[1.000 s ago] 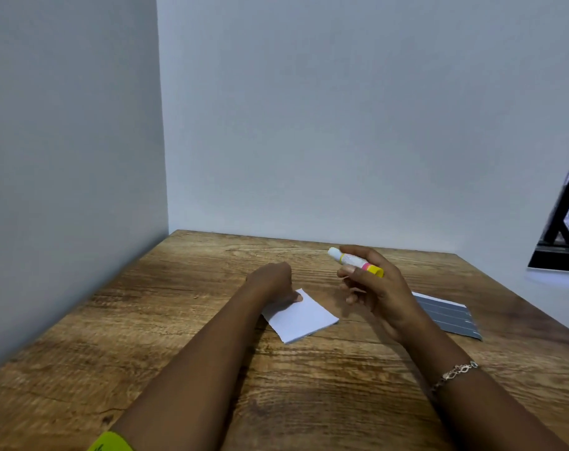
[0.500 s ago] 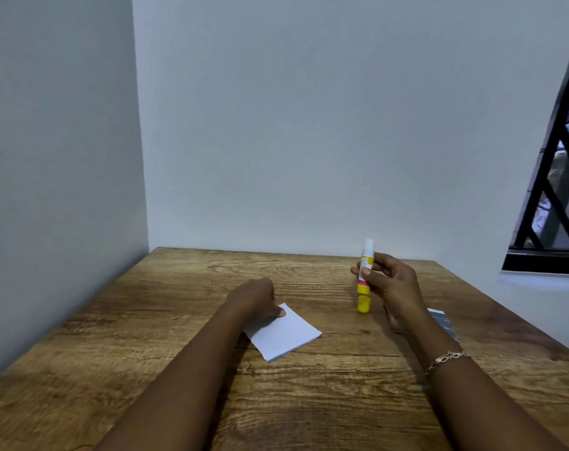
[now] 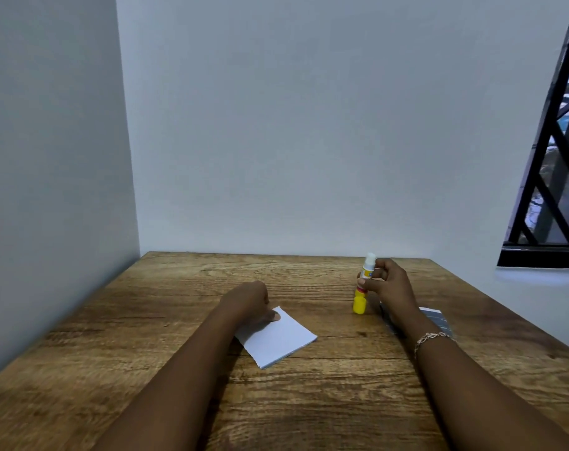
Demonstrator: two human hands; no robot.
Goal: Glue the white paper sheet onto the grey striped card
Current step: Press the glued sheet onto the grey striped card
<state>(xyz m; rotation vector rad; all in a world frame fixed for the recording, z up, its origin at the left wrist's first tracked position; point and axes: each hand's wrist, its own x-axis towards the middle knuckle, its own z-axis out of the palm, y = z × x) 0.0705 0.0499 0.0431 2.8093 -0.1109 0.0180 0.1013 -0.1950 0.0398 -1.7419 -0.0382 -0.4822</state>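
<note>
Left hand (image 3: 249, 299) curled, thumb pinning paper (image 3: 278, 338) corner flat on table (image 3: 166, 288) so sheet can't slide. Right hand (image 3: 389, 284) pinching glue stick (image 3: 364, 284) upright, yellow end down near table. Card (image 3: 436, 320) mostly hidden under right wrist, well apart from paper.

Paper sheet (image 3: 278, 338) left on table (image 3: 166, 323); glue stick (image 3: 363, 288) right; card (image 3: 434, 319) further right.

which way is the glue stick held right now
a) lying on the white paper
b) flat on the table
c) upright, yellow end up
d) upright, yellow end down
d: the right hand grips the glue stick upright, its yellow end toward the table.
</note>
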